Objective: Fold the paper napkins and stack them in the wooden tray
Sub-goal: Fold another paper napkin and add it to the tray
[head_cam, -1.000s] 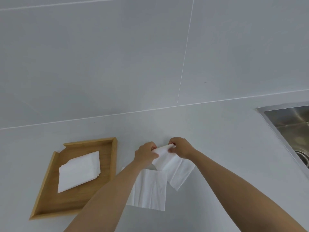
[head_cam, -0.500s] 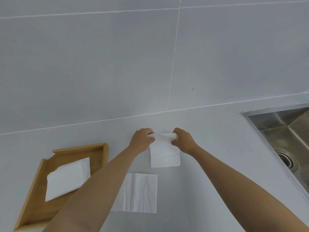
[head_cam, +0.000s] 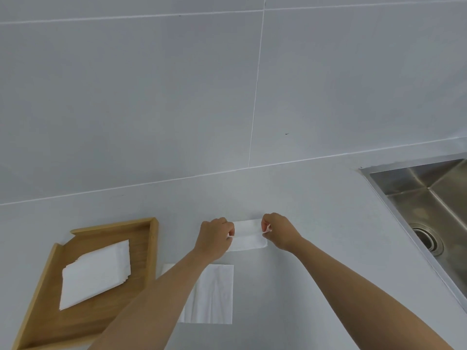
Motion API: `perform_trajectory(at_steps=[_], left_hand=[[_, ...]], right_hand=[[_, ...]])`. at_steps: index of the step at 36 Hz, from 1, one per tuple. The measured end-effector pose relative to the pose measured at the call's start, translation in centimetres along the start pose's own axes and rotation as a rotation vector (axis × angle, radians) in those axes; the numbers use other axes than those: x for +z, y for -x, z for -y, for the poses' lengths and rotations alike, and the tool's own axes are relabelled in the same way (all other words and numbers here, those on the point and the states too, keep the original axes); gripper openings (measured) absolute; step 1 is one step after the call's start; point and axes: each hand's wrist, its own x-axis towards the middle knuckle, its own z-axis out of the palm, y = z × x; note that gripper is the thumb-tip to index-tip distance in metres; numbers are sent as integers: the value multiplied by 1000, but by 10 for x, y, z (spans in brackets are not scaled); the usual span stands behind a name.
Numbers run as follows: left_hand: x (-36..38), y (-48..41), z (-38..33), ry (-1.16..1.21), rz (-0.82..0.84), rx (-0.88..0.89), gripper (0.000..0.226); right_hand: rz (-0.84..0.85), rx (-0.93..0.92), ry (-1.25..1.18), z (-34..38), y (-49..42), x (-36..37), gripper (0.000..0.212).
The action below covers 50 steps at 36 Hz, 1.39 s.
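A white paper napkin [head_cam: 247, 234] lies on the grey counter, doubled over on itself into a short strip. My left hand [head_cam: 216, 236] pinches its left end and my right hand [head_cam: 278, 233] pinches its right end. A second napkin [head_cam: 214, 294] lies flat nearer to me, partly hidden under my left forearm. The wooden tray [head_cam: 144, 251] sits at the left and holds a stack of folded napkins [head_cam: 96, 272].
A steel sink [head_cam: 429, 198] with a drain is set into the counter at the right. A grey tiled wall [head_cam: 227, 97] rises behind the counter.
The napkin held up between both hands has come down onto the counter and is now folded over into a shorter strip. The view has shifted slightly.
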Motion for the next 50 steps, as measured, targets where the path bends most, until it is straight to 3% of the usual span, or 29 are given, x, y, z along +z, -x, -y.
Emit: perform_trajectory(at_steps=[5, 9, 11, 17, 20, 25, 33, 43, 46, 47, 50], left_hand=[[-1, -4, 2, 79, -38, -38, 13], [-3, -10, 4, 121, -3, -48, 14], [-3, -12, 6, 100, 57, -38, 16], [2, -13, 14, 83, 269, -38, 38], [1, -20, 18, 96, 258, -77, 44], [-3, -35, 20, 147, 173, -157, 36], [7, -50, 15, 108, 286, -239, 45], [16, -53, 13, 145, 293, -263, 21], [11, -49, 15, 248, 281, -319, 3], [9, -47, 17, 303, 283, -346, 16], [2, -40, 25, 454, 261, -382, 34]], right_hand=[[-57, -3, -82, 1, -3, 2, 15], [-57, -7, -111, 2, -7, -1, 29], [-15, 1, -87, 1, -9, -2, 42], [135, 32, 18, -8, -8, -3, 41], [101, 51, 16, -11, -10, -5, 42], [31, 115, -30, -12, -22, -5, 37], [43, 140, -4, -3, -42, 7, 53], [67, 138, 75, -1, -54, 15, 28], [73, 143, 3, 0, -53, 15, 13], [71, 138, -48, 0, -50, 13, 3], [64, 155, -228, 2, -45, 11, 33]])
